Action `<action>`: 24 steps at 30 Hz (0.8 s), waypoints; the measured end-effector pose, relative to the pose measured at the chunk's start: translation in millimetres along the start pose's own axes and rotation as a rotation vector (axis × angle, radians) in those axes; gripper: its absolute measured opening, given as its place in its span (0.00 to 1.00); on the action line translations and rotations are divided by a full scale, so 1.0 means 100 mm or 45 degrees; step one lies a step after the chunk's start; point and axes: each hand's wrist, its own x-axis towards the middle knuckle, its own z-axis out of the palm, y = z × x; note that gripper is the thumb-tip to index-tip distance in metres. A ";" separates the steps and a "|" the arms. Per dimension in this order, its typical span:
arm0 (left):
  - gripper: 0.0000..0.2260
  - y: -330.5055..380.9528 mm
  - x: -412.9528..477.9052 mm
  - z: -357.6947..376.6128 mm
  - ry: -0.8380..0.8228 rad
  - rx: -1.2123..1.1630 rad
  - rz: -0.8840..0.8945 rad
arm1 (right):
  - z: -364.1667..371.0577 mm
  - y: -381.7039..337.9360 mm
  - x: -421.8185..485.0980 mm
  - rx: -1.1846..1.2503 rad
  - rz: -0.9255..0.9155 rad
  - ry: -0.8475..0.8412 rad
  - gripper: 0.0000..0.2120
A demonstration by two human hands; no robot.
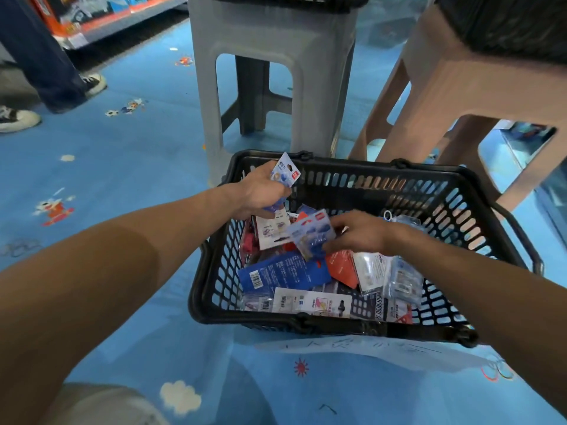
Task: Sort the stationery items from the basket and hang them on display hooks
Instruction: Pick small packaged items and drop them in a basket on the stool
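The left hand (260,191) grips a blue card pack (287,171) above the basket's far-left corner. The right hand (360,231) pinches a second pack (311,236) over the heap of packets (285,276) in the black basket (211,271), which sits on the floor. Just behind it stand a grey stool (306,87) and a brown stool (445,87). The blue floor (122,167) has cartoon prints. At far left are another person's sneakers (18,118) and a shelf (101,13).
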 end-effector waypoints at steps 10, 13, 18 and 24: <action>0.27 0.07 -0.04 0.18 -0.415 -0.328 -0.212 | -0.22 0.05 -0.08 1.018 -0.039 0.029 0.24; 0.28 0.07 -0.02 0.22 -0.444 -0.330 -0.192 | -0.16 -0.08 -0.03 1.067 -0.030 0.091 0.18; 0.22 0.02 -0.02 0.17 -0.464 -0.340 -0.169 | -0.14 -0.23 -0.01 1.098 0.008 0.239 0.18; 0.20 0.03 0.02 0.32 -0.311 -0.380 -0.013 | -0.14 -0.28 -0.01 0.726 0.017 0.311 0.19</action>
